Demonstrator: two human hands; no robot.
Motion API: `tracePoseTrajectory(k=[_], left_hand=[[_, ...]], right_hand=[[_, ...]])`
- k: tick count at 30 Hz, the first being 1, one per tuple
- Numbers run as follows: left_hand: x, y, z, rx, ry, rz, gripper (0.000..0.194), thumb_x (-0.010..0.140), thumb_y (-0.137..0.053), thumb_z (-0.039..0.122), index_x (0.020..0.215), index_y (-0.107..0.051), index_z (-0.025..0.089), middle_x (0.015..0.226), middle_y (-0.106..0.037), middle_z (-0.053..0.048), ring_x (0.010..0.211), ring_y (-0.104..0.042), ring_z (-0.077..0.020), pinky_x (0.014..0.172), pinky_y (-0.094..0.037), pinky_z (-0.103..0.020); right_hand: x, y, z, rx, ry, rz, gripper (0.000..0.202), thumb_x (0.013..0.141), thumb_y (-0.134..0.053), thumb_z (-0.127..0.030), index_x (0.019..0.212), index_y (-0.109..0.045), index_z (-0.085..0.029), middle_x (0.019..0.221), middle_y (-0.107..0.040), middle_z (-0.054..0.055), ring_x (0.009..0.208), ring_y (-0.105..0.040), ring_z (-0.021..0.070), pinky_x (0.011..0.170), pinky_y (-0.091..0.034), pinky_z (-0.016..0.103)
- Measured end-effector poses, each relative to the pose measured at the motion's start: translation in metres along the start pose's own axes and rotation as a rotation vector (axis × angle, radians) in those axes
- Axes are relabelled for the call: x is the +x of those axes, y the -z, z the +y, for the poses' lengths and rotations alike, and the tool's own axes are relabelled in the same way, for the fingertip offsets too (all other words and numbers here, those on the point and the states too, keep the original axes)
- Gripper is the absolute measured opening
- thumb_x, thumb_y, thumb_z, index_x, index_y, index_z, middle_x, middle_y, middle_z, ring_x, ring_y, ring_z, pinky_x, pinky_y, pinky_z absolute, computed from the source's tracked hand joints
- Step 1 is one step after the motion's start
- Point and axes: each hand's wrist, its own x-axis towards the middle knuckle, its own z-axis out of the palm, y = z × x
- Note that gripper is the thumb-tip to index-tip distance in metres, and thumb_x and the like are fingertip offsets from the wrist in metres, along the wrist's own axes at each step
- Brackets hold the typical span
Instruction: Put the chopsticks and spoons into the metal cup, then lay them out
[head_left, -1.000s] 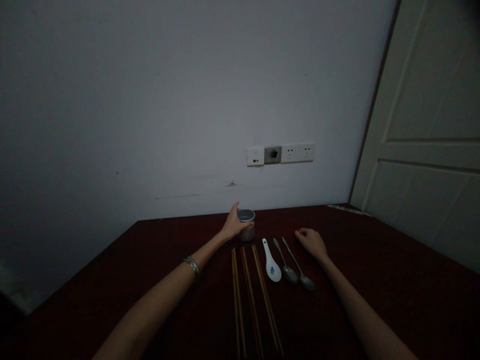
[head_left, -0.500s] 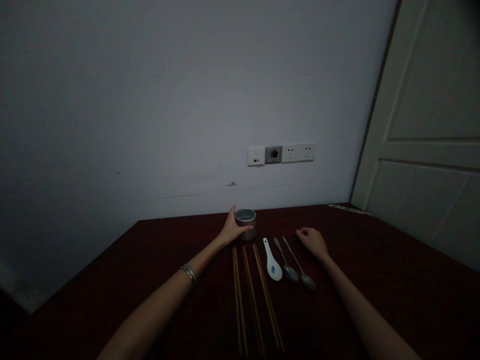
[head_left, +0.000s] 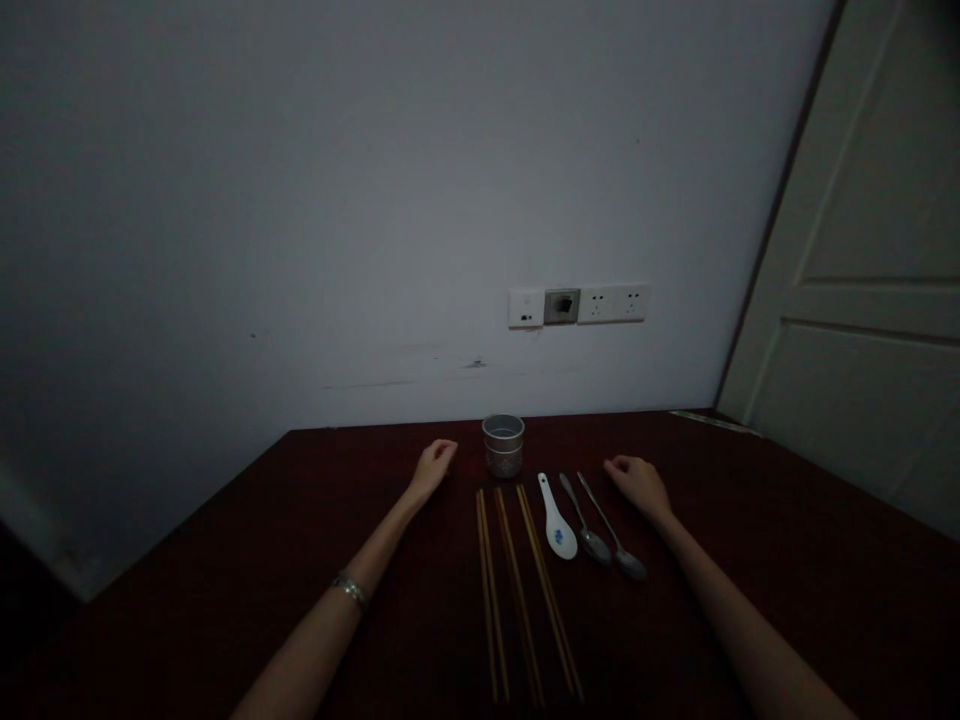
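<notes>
My left hand [head_left: 435, 468] rests on the table with its fingers curled in, apart from the metal cup [head_left: 503, 448] to its right. The silvery cup stands upright. My right hand [head_left: 638, 485] lies loosely closed on the table, just right of the spoons. Nothing shows in either hand. Between my forearms lie several wooden chopsticks [head_left: 517, 590] in three pairs. Right of them are a white spoon [head_left: 559, 530] with a blue mark, a metal spoon [head_left: 595, 545] and a longer-handled metal spoon [head_left: 630, 564], side by side with bowls toward me.
The dark red table [head_left: 360, 450] meets a pale wall [head_left: 375, 220] at its back edge. Sockets and switches [head_left: 598, 304] are set in the wall above it. A panelled door [head_left: 877, 300] stands at the right. The light is dim.
My left hand has let go of the metal cup, drawn back to the left and curled its fingers. My right hand has stayed put on the table. The view has shifted slightly.
</notes>
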Motion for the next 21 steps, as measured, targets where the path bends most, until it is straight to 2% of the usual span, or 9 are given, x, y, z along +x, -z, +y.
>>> tracePoseTrajectory(k=[2, 5, 8, 11, 15, 21], left_hand=[[-0.002, 0.005, 0.0, 0.035, 0.045, -0.04, 0.028, 0.078, -0.044, 0.038, 0.08, -0.056, 0.012, 0.066, -0.055, -0.002, 0.056, -0.052, -0.01, 0.046, -0.038, -0.018], [-0.007, 0.009, 0.002, 0.129, 0.102, -0.199, 0.037, 0.081, -0.036, 0.04, 0.066, -0.054, 0.012, 0.046, -0.047, 0.002, 0.035, -0.04, -0.0069, 0.037, -0.029, -0.018], [-0.016, 0.009, 0.008, 0.243, 0.115, -0.377, 0.04, 0.08, -0.037, 0.042, 0.059, -0.053, 0.013, 0.038, -0.042, 0.004, 0.029, -0.033, -0.0059, 0.034, -0.024, -0.018], [-0.026, 0.008, 0.016, 0.316, 0.103, -0.495, 0.036, 0.078, -0.042, 0.04, 0.061, -0.056, 0.012, 0.04, -0.045, 0.004, 0.029, -0.034, -0.0052, 0.035, -0.023, -0.018], [-0.035, 0.008, 0.019, 0.353, 0.132, -0.533, 0.035, 0.078, -0.041, 0.038, 0.065, -0.059, 0.011, 0.042, -0.047, 0.003, 0.03, -0.035, -0.0054, 0.035, -0.024, -0.018], [-0.038, 0.01, 0.013, 0.412, 0.141, -0.456, 0.029, 0.074, -0.042, 0.031, 0.064, -0.06, 0.011, 0.038, -0.043, 0.005, 0.031, -0.031, -0.0051, 0.037, -0.022, -0.017]], right_hand=[[0.0, 0.0, 0.0, -0.006, -0.002, -0.001, 0.034, 0.076, -0.042, -0.042, 0.068, -0.065, -0.019, 0.07, -0.066, 0.006, 0.066, -0.06, 0.019, 0.054, -0.035, 0.024], [0.001, -0.001, 0.001, -0.015, -0.011, -0.012, 0.034, 0.076, -0.041, -0.043, 0.067, -0.064, -0.019, 0.067, -0.065, 0.006, 0.064, -0.06, 0.0186, 0.052, -0.034, 0.024], [0.001, -0.001, 0.002, -0.01, -0.002, -0.016, 0.035, 0.076, -0.04, -0.043, 0.067, -0.064, -0.019, 0.067, -0.064, 0.006, 0.064, -0.06, 0.018, 0.053, -0.034, 0.023], [0.0, -0.001, 0.002, -0.007, 0.0, -0.016, 0.035, 0.077, -0.04, -0.044, 0.068, -0.064, -0.019, 0.067, -0.064, 0.006, 0.064, -0.06, 0.018, 0.053, -0.034, 0.023], [-0.001, -0.001, 0.002, -0.01, -0.005, -0.015, 0.035, 0.076, -0.041, -0.044, 0.068, -0.064, -0.02, 0.066, -0.064, 0.005, 0.064, -0.059, 0.0181, 0.052, -0.033, 0.023], [-0.004, 0.001, 0.0, -0.001, -0.012, -0.009, 0.035, 0.075, -0.041, -0.044, 0.067, -0.064, -0.02, 0.065, -0.063, 0.005, 0.062, -0.058, 0.0174, 0.051, -0.032, 0.023]])
